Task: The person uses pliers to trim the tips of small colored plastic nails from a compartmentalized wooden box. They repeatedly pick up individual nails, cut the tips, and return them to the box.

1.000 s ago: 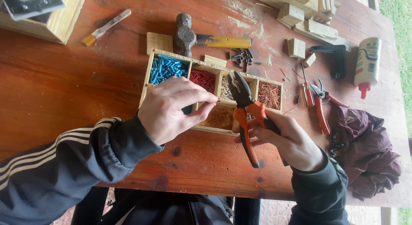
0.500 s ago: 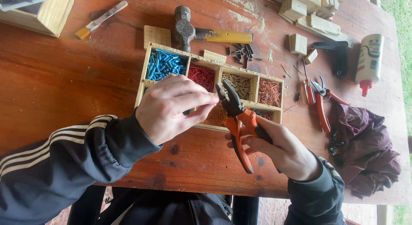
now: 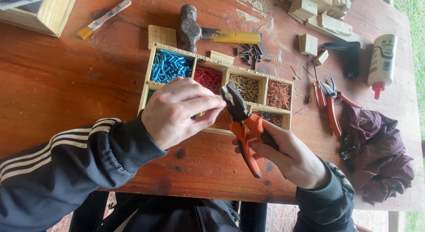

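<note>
A reddish-brown wooden table (image 3: 66,81) fills the view, with a ball-peen hammer (image 3: 208,32) beyond the hands. The left hand (image 3: 177,110) pinches its fingertips at the nose of the orange-handled combination pliers (image 3: 241,125), over the partitioned wooden box of coloured fasteners (image 3: 152,68). A moment ago the pliers stood further right; they have shifted closer to the left fingertips, which now meet them. The right hand (image 3: 292,156) grips the handles, just right of the left. A white glue bottle (image 3: 381,59) lies far right.

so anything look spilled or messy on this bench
Yes: small dark screws lie loose on the table beside the hammer, outside the compartment box, and pale sawdust is smeared across the wood above them.
</note>
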